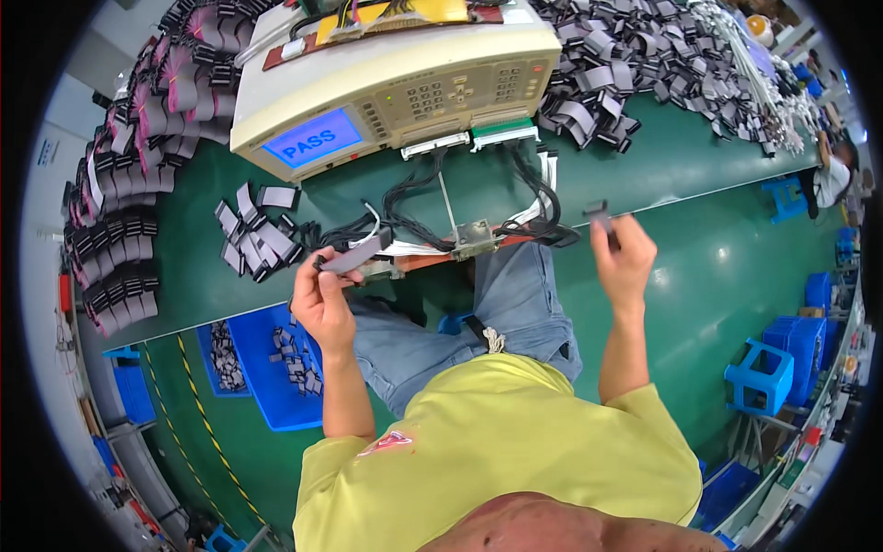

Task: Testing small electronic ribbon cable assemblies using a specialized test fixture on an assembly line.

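My left hand (322, 308) is closed on one end of a short grey ribbon cable (361, 253) with black connectors. Its free end points up and right, close to the test fixture (474, 239) at the table edge. Over to the right, my right hand (628, 258) pinches another short ribbon cable (598, 212), whose black connector shows above the fingertips; most of it is hidden. Black and white wires (418, 198) run from the beige tester (395, 92) to the fixture area. The tester's blue screen (313, 136) is lit.
Loose ribbon cables (258, 230) lie left of the wires. Bundled cables (138, 175) are stacked at the far left, and a big heap (625, 55) covers the table's back right. Blue bins (276, 405) with cables stand below the left edge. A blue stool (762, 375) stands at right.
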`<action>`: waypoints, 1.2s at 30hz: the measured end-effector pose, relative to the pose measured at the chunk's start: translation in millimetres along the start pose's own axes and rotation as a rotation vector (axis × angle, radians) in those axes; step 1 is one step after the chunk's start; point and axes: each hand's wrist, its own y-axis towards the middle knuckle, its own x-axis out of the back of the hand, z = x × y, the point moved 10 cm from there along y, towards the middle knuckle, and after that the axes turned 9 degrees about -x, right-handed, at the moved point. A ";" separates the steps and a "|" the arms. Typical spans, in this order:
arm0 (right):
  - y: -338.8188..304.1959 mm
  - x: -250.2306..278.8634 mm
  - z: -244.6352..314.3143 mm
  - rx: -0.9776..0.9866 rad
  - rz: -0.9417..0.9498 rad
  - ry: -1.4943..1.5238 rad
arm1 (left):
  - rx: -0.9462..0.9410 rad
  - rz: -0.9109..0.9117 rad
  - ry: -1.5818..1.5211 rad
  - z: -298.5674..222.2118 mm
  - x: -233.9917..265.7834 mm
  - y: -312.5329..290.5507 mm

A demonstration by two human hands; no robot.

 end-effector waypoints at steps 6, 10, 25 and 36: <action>96.8 -36.5 -7.1 0.088 -0.058 0.053 | -0.084 0.159 -0.029 -22.7 -42.2 -14.3; 103.9 -43.5 -0.6 0.096 -0.093 0.257 | -0.051 0.180 -0.026 -25.3 -44.5 -28.1; -62.2 -93.5 70.6 -0.022 0.671 0.977 | 0.308 0.359 -0.453 5.3 -112.9 -59.4; -60.1 -98.1 68.3 0.011 0.729 0.955 | 0.314 0.465 -0.378 4.4 -112.1 -61.3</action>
